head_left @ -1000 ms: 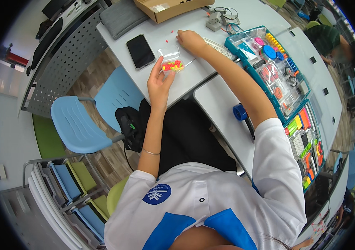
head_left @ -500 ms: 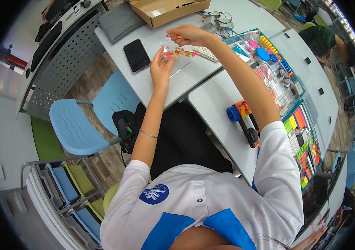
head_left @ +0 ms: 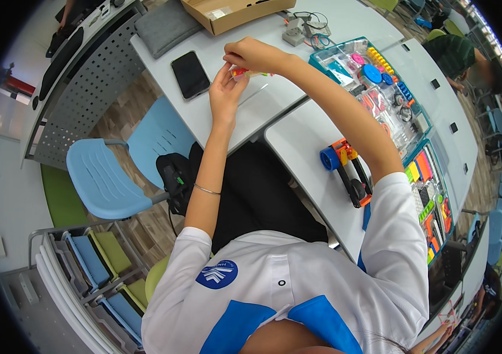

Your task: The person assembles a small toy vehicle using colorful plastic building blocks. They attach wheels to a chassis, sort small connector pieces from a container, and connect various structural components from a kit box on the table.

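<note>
My left hand [head_left: 225,97], palm up, is closed around a small clear bag [head_left: 240,72] with red and yellow bits showing through. Above it, my right hand [head_left: 254,56] reaches across with its fingers pinched near the left fingertips. What that pinch holds, if anything, is hidden. Part of the bag and the tabletop behind it lie under my right hand and wrist. Just left of my hands a black phone [head_left: 190,75] rests on the white table [head_left: 168,50].
A grey pouch [head_left: 167,29] and an open cardboard box [head_left: 236,15] lie at the back. Plugs and cables [head_left: 298,32] are beside them. To the right stand parts cases [head_left: 375,88] and an orange-and-blue built model [head_left: 345,168]. A blue chair [head_left: 109,177] is at left.
My right hand has moved left and down to meet the left fingertips, covering most of the loose coloured pieces. The red and yellow bits in its pinch no longer show.
</note>
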`<state>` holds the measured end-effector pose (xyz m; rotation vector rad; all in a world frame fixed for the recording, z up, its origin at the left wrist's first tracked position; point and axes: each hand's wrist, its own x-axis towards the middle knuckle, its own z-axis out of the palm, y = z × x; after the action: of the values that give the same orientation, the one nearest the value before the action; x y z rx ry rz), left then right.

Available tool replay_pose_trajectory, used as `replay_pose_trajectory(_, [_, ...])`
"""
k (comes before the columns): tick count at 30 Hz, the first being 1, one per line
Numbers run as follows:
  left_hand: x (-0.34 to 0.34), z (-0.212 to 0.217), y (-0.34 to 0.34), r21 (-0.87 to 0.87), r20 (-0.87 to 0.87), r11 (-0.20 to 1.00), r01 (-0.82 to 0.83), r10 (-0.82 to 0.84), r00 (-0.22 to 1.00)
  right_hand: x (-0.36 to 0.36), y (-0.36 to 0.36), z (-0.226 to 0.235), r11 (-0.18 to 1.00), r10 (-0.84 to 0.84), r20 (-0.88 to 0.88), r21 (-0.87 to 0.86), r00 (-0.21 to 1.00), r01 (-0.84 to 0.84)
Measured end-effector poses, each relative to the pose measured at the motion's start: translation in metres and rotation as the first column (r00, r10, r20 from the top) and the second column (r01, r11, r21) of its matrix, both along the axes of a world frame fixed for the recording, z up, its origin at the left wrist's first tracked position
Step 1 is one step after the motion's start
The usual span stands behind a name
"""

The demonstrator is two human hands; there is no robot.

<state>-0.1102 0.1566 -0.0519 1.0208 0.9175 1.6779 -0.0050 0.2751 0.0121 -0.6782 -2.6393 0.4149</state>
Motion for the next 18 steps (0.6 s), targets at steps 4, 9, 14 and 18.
replay_pose_trajectory(4, [-0.001, 0.001, -0.001, -0.028, -0.003, 0.999, 0.034, -0.034, 0.999, 0.003, -0.001, 0.007, 0.998, 0.031, 0.123, -0.06, 0.992, -0.024])
replay_pose_trajectory(9, [-0.001, -0.004, 0.003, -0.025, -0.033, 1.0, 0.008, -0.008, 0.999, 0.002, 0.008, 0.017, 0.987, 0.016, 0.257, -0.156, 0.966, 0.025])
replay_pose_trajectory(14, [-0.001, -0.006, 0.003, -0.004, -0.066, 1.0, -0.003, 0.003, 0.998, 0.007, 0.012, 0.034, 0.95, 0.046, 0.325, -0.306, 0.945, 0.059])
replay_pose_trajectory(18, [0.0, -0.002, -0.001, -0.005, -0.095, 1.0, -0.012, 0.011, 0.995, 0.009, 0.01, 0.05, 0.903, 0.038, 0.277, -0.421, 0.96, 0.086])
